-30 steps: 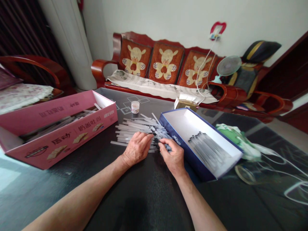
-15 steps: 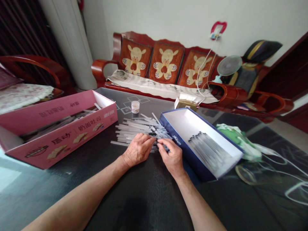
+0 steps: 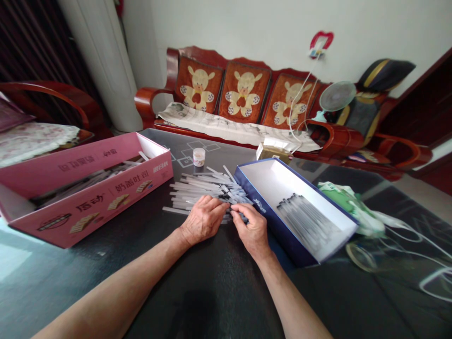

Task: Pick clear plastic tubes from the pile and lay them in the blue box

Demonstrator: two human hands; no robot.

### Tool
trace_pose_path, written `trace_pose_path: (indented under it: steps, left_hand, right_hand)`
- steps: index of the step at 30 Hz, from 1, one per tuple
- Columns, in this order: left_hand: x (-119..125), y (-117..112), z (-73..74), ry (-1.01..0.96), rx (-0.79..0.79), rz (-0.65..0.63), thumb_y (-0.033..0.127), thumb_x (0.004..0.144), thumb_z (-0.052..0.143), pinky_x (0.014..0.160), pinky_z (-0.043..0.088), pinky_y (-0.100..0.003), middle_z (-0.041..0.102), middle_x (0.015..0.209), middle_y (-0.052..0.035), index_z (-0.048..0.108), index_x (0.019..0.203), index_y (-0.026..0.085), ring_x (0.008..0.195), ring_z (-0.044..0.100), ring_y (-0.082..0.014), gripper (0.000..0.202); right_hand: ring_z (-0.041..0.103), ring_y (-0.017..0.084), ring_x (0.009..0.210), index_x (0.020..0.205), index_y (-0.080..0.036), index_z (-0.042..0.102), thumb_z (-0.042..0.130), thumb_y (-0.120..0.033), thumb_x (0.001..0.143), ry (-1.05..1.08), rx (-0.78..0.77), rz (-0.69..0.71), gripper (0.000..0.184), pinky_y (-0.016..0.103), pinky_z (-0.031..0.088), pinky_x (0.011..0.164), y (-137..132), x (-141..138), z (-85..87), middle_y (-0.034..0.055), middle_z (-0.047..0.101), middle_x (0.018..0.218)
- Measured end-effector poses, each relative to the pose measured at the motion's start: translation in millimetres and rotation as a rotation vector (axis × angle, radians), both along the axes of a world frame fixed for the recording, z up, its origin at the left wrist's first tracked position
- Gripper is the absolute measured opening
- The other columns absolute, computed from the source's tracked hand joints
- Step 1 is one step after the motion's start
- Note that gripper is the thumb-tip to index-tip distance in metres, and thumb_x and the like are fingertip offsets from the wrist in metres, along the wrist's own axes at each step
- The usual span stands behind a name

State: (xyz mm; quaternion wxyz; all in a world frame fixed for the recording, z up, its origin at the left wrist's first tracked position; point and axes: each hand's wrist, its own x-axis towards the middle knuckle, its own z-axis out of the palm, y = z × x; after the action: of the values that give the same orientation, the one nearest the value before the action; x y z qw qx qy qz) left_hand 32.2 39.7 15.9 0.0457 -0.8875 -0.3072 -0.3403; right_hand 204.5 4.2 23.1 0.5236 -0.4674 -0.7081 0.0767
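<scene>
Over loose plastic sticks [image 3: 201, 186], the left hand [image 3: 204, 220] is pressing flat and open, the right hand [image 3: 252, 227] pinching some; tugging could scatter them.

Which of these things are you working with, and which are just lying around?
Working with:
left hand, right hand, pile of thin plastic tubes, pink carton of more tubes, blue-edged box of lined-up tubes

Just lying about:
white-capped jar, green-and-white plastic bag, electric fan, newspaper
</scene>
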Motion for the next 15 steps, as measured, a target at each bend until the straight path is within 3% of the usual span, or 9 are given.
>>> trace_pose_path:
  steps: [15]
  left_hand:
    - [-0.1,-0.1,1.6,-0.008,-0.01,-0.017,0.022,0.093,0.037,0.073,0.043,-0.035,0.062,0.088,-0.01,0.061,0.112,0.014,0.078,0.051,-0.0191,0.031]
  right_hand:
    - [0.067,0.016,0.08,0.096,-0.021,0.065,0.058,-0.017,0.081,-0.01,-0.059,-0.002,0.017,0.029,0.054,0.078,-0.7,-1.0,-1.4,0.0031,0.07,0.086]
